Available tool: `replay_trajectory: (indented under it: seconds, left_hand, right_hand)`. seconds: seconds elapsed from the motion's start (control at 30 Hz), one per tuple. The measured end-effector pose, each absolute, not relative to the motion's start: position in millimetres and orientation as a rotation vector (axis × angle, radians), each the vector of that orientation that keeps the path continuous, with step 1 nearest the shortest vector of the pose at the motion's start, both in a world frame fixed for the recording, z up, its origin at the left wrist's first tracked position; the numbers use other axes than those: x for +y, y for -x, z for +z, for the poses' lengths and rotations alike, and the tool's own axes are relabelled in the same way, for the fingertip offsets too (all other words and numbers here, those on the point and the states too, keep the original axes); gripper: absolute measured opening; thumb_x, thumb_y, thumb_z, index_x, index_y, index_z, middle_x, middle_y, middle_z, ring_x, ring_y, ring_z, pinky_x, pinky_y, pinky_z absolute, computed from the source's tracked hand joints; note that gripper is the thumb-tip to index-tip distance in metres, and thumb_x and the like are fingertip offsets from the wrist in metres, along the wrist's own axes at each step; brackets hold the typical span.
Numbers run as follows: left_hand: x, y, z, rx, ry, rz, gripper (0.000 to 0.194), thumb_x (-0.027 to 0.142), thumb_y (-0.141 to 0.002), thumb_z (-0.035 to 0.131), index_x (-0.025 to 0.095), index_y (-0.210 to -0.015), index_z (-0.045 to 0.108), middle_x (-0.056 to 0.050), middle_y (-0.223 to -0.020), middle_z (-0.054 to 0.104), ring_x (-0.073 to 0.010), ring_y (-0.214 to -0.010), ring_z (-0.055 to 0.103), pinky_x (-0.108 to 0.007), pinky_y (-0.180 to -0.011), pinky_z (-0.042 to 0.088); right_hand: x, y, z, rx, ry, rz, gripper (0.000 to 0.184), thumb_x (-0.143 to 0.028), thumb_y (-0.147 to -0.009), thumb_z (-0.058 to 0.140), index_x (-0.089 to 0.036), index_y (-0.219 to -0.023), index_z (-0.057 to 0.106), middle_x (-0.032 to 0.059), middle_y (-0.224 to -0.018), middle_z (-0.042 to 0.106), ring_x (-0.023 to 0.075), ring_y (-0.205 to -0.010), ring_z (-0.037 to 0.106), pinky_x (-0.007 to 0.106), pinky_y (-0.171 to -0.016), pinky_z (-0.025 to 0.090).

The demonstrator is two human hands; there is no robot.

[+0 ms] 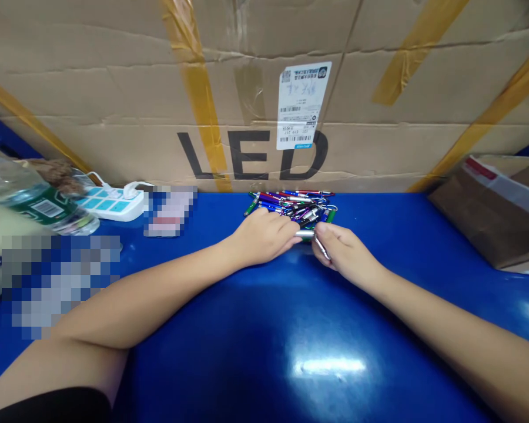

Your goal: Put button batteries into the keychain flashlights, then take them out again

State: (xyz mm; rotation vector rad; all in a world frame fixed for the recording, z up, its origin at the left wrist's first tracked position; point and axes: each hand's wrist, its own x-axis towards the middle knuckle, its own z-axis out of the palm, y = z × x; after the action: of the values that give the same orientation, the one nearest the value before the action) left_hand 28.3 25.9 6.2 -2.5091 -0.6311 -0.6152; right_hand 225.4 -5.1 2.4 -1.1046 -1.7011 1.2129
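Note:
Between my two hands is a silver keychain flashlight (305,234), a slim metal tube. The fingers of my left hand (268,236) are closed on its left end. My right hand (346,249) pinches the other end, where a silver carabiner clip (322,247) hangs out below the thumb. Just behind both hands lies a pile of small keychain flashlights (286,202) in red, blue, green, purple, black and silver, several with clips. My fingers hide part of the silver tube and the front of the pile.
A large cardboard box (136,147) marked LED walls off the back of the blue table (229,329). To the left are a plastic bottle (48,205), a white power strip (114,204) and blurred-out items. A brown paper bag (489,217) stands at the right.

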Motion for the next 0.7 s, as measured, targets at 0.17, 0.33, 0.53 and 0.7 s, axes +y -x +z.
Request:
replay_trajectory:
  seconds: [0.17, 0.33, 0.53, 0.7]
  left_hand:
    - [22, -33, 7, -0.637, 2.373, -0.636, 0.039, 0.039, -0.100, 0.034, 0.016, -0.078, 0.057, -0.003, -0.065, 0.060, -0.0159, -0.059, 0.053, -0.031, -0.056, 0.024]
    - [17, -38, 5, -0.634, 2.377, -0.629, 0.039, 0.039, -0.099, 0.035, 0.016, -0.077, 0.057, -0.003, -0.064, 0.060, -0.0168, -0.059, 0.056, -0.031, -0.054, 0.026]
    - [5, -41, 11, -1.054, 2.874, -0.491, 0.034, 0.037, -0.099, 0.035, 0.016, -0.079, 0.053, -0.003, -0.069, 0.061, -0.0172, -0.061, 0.057, -0.028, -0.053, 0.032]
    - [1, -40, 22, -1.171, 3.468, -0.723, 0.039, 0.036, -0.099, 0.027, 0.017, -0.071, 0.045, 0.001, -0.066, 0.050, -0.0125, -0.062, 0.049, -0.026, -0.062, 0.037]
  right_hand:
    - [-6, -221, 3, -1.282, 1.134, 1.507, 0.044, -0.060, -0.085, 0.053, -0.022, -0.066, 0.041, -0.0068, -0.043, 0.046, 0.0063, -0.032, 0.031, 0.022, -0.034, 0.020]
    - [-8, -217, 3, -1.257, 1.183, 1.490, 0.042, -0.060, -0.088, 0.047, -0.024, -0.068, 0.038, -0.0081, -0.041, 0.039, 0.0072, -0.033, 0.026, 0.023, -0.035, 0.020]
    - [-11, -223, 4, -1.764, 1.214, 0.648, 0.038, -0.050, -0.094, 0.041, -0.024, -0.067, 0.036, -0.0038, -0.053, 0.044, 0.0113, -0.046, 0.038, 0.026, -0.046, 0.031]
    - [-9, -235, 8, -2.035, 1.067, 0.293, 0.029, -0.039, -0.094, 0.040, -0.025, -0.069, 0.036, -0.0037, -0.052, 0.047, 0.0120, -0.044, 0.044, 0.025, -0.044, 0.032]
